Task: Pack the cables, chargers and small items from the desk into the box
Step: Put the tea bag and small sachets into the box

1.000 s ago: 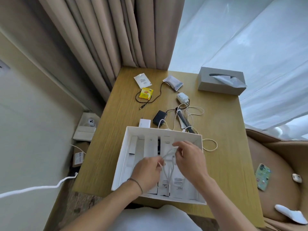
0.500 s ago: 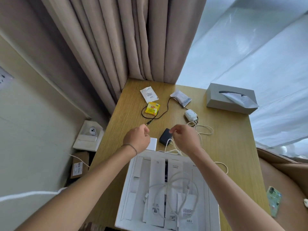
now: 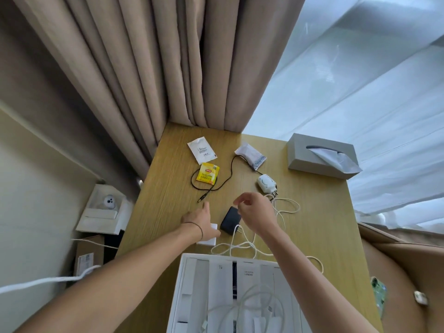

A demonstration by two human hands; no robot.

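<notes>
The white box (image 3: 180,287) stands at the desk's near edge with a coiled white cable (image 3: 242,306) lying inside. My left hand (image 3: 200,218) stretches forward with straight fingers, its tips close to the plug end of a thin black cable (image 3: 229,175), its wrist over a small white charger (image 3: 207,239). My right hand (image 3: 255,212) hovers with loosely curled fingers above a black adapter (image 3: 230,221) and holds nothing that I can see. A loose white cable (image 3: 284,213) trails from a white plug (image 3: 265,184) toward the box.
A yellow tea bag (image 3: 208,173), a white sachet (image 3: 201,150) and a striped packet (image 3: 251,155) lie at the desk's far side. A grey tissue box (image 3: 320,155) sits at the back right. Curtains hang behind. A phone (image 3: 378,294) lies on the chair at right.
Both hands left the box, where the white cable now lies coiled, and reached forward over the desk. The left hand has stretched on toward the black cable's plug.
</notes>
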